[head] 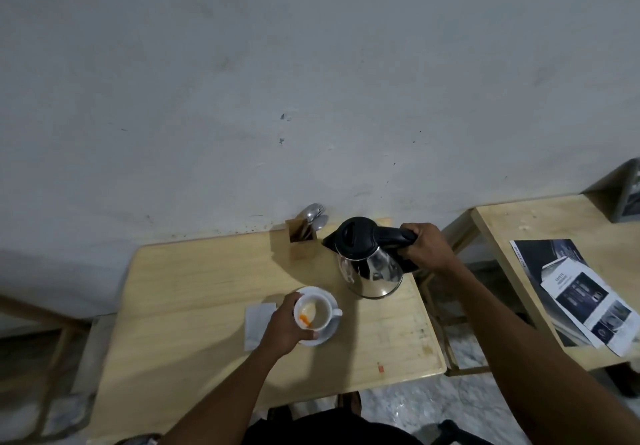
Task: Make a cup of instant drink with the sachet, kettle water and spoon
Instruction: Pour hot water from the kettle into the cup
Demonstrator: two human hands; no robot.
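A white cup [320, 313] sits on a white saucer [330, 332] on the wooden table [194, 292]; inside it lies pale and orange powder. My left hand [285, 323] grips the cup's left rim and side. A steel kettle [372, 271] with a black lid stands to the right of the cup, lifted or tilted slightly, and my right hand [427, 247] is closed around its black handle. A pale sachet [256, 321] lies flat just left of the saucer, partly under my left hand. Spoons [313, 218] stand in a wooden holder [303, 242] by the wall.
The table's back edge meets a grey wall. A second wooden table [540, 230] stands to the right with printed leaflets [581, 292] on it and a grey stand at its far corner. A narrow gap separates the tables. A small orange scrap [381, 368] lies near the front edge.
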